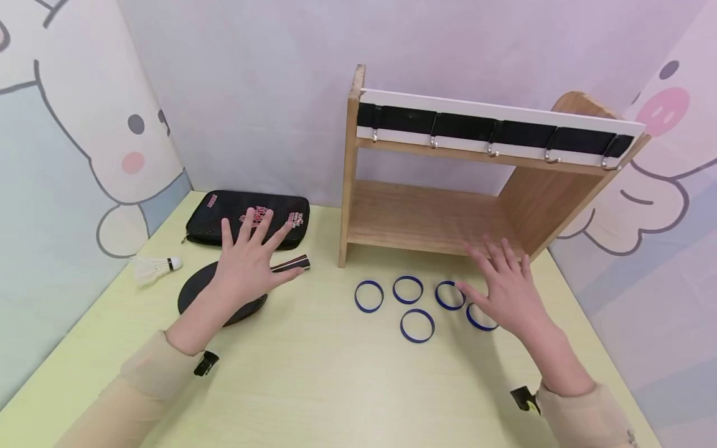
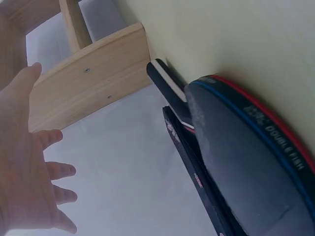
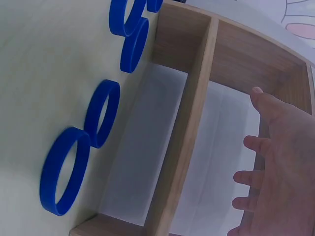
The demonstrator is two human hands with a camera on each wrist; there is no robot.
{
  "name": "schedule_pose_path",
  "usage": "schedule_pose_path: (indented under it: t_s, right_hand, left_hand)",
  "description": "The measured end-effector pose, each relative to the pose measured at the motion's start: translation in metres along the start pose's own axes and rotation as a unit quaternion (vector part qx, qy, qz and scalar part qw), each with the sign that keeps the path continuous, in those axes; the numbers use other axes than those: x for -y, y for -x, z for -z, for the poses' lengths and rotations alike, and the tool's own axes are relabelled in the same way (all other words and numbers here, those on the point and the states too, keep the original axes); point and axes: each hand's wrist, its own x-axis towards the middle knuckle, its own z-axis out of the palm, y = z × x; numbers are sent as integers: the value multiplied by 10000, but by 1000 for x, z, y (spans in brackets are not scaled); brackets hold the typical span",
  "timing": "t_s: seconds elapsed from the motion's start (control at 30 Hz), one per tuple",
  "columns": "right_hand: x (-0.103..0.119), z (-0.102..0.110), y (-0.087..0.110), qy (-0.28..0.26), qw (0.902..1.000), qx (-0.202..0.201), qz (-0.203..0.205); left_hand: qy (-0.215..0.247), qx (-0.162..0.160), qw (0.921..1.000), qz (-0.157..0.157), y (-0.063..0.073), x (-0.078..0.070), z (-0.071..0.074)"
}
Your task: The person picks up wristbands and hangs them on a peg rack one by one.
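I face a pale back wall [image 1: 246, 93], its whitish tone turning lilac toward my right. A left wall [image 1: 50, 205] and a right wall [image 1: 672, 261] flank me, both printed with white cartoon animals. Before me spreads a pale yellow-green tabletop [image 1: 347, 398], softly shining under bright light.

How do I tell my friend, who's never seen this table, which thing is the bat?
Find the big wooden shelf, then go left to the flat black case. Just in front of the case, partly hidden by the left hand in the head view, is the bat. Unlike the case, it's round, with a striped handle sticking out toward the shelf.
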Motion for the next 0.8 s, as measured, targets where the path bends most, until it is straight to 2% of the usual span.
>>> schedule_pose_path:
  t_s: [0.2,0.4,0.67,0.8]
  right_hand:
    - [-1,9,-5,10,10000,-37,49]
    - [1,7,-11,172,9993,-82,312]
    - [16,-12,-8,202,9937,-287,1062]
    - [25,-26,-7,87,9881,-377,1492]
  left_hand:
    - [34,-198,9998,28,-8,-1,10]
    - [244,-410,9988,64,-25,-8,15]
    - [620,-619,9962,-27,-53,-24,3]
    - [1038,-802,9912,-165,-66,-34,-6]
